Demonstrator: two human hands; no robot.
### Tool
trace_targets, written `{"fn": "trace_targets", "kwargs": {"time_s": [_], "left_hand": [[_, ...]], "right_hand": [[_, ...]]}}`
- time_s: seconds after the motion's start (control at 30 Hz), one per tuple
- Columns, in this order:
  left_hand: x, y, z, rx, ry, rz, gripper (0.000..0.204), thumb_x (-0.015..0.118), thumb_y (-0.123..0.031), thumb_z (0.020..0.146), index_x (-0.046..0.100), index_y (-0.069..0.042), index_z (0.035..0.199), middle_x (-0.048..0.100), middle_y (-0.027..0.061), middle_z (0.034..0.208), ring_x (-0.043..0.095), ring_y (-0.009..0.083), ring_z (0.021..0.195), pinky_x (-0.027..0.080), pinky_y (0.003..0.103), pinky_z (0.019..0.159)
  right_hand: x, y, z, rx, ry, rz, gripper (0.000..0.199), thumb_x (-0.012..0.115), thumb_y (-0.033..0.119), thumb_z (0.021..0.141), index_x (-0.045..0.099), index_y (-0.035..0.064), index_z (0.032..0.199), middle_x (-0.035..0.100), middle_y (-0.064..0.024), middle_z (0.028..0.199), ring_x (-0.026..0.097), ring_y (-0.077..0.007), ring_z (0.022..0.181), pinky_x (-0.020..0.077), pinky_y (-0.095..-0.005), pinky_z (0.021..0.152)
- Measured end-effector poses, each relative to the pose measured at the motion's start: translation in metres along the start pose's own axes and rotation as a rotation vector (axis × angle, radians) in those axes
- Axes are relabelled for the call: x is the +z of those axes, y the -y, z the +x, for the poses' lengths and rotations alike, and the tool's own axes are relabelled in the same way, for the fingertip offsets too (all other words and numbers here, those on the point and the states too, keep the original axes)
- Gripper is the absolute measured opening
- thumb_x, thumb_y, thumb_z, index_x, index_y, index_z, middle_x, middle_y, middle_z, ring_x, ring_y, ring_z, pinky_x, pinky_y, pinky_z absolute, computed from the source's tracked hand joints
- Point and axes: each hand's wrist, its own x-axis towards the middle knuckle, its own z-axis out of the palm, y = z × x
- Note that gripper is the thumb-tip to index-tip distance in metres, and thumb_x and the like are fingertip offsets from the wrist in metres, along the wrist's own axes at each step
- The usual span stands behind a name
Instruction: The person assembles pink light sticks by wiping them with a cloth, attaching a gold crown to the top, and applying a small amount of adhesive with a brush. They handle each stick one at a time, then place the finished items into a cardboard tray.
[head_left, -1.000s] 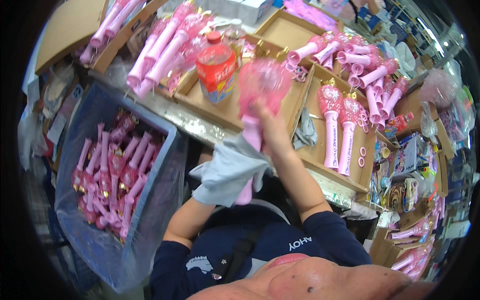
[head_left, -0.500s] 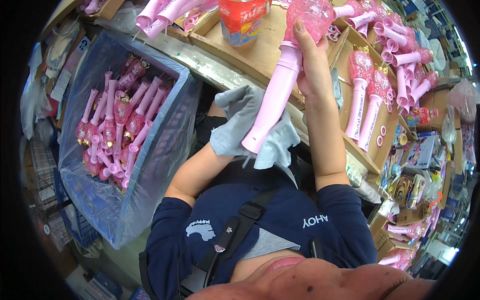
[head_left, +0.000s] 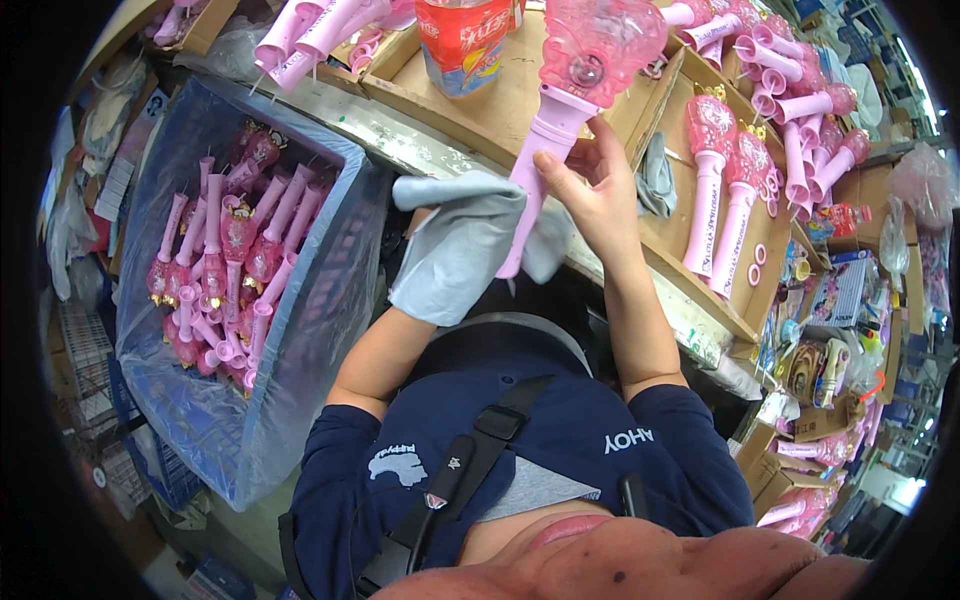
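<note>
A pink toy wand (head_left: 540, 150) with a clear pink head stands tilted in front of me, its handle end pointing down toward my lap. My right hand (head_left: 600, 190) is closed on the upper handle, thumb on the near side just below the head. A grey-blue cloth (head_left: 450, 235) covers my left hand (head_left: 425, 275) and hides its fingers. The cloth lies against the lower handle on both sides, and its far part is blurred. Two more wands (head_left: 712, 170) with printed handles lie in the wooden tray to the right.
At left stands a blue bin (head_left: 345, 190) lined with clear plastic, holding many wands. A wooden tray (head_left: 520, 130) on the bench holds a red pouch (head_left: 465, 45). More pink wands (head_left: 800, 80) are heaped at far right. Small pink rings (head_left: 757, 265) lie in the right tray.
My right hand has slid from the wand's head down to its handle, and the wand has turned. The cloth-covered left hand has moved slightly up along the handle.
</note>
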Motion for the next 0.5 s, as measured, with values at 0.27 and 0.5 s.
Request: {"fn": "trace_targets", "kwargs": {"time_s": [0.27,0.5], "left_hand": [[0.018,0.002,-0.014,-0.277,0.147,-0.690,0.029,0.043,-0.026,0.098,0.052,-0.001,0.111,0.053,0.0074,0.095,0.055,0.0169,0.086,0.046,0.031,0.078],[0.010,0.027,-0.002,0.144,0.386,-0.104,0.024,0.047,-0.022,0.094,0.052,-0.004,0.109,0.053,0.0025,0.090,0.053,0.0111,0.082,0.045,0.025,0.070]], "right_hand": [[-0.007,-0.020,0.006,0.055,0.351,0.706,0.069,0.070,0.031,0.086,0.040,-0.0028,0.138,0.059,-0.0207,0.121,0.061,-0.0284,0.108,0.0487,-0.0393,0.094],[-0.013,-0.018,0.002,0.077,0.340,0.679,0.067,0.065,0.031,0.089,0.037,-0.0038,0.139,0.056,-0.0222,0.127,0.060,-0.0302,0.110,0.0477,-0.0407,0.095]]}}
